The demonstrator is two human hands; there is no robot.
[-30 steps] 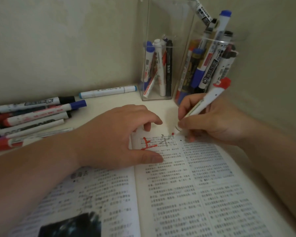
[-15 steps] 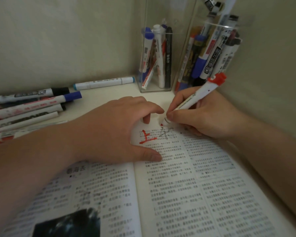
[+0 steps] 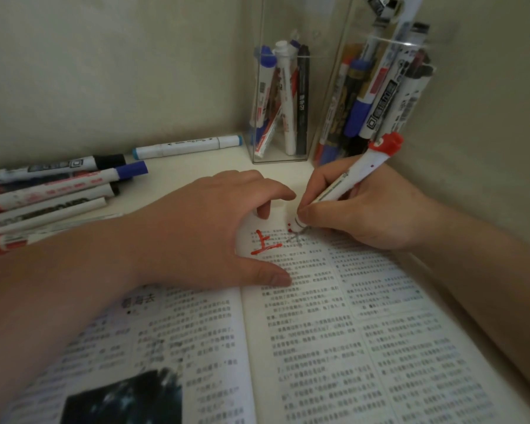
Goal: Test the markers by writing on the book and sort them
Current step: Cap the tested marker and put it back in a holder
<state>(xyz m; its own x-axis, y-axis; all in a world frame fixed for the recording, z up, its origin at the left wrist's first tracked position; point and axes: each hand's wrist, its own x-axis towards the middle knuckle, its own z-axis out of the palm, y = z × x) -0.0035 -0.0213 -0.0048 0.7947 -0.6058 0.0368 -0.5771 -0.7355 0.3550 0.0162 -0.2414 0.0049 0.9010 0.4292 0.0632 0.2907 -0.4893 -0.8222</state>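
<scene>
- Pale walls (image 3: 104,71) meet in a corner behind the cream counter (image 3: 178,179); the light is dim.
- My book (image 3: 334,332) lies open on the counter. Both pages are dense with print, and a dark photo (image 3: 120,399) sits low on the left page.
- My left hand (image 3: 202,228) lies palm down across the top of the book. The thumb stretches straight onto the right page and the fingers arch with their tips on the paper. It holds nothing and only presses the pages flat.
- My right hand (image 3: 364,215) grips the marker (image 3: 349,179) in a writing hold, thumb and forefinger pinched low on the barrel.
- The marker is white with a red cap on its upper end and leans back toward the right. Its tip touches the top of the right page.
- A red character (image 3: 265,244) stands on that page, framed by my left thumb and forefinger.
- Just right of it is a faint grey scribble (image 3: 296,238), with small red dots at the marker's tip.
- Two clear holders stand in the corner. The left holder (image 3: 274,154) has a few markers upright; the right holder (image 3: 380,39), just behind my right hand, is packed with leaning ones.
- Loose markers (image 3: 52,191) lie heaped at the counter's left, capped red, blue and black.
- One blue-tipped marker (image 3: 187,145) lies along the wall between the heap and the left holder.
</scene>
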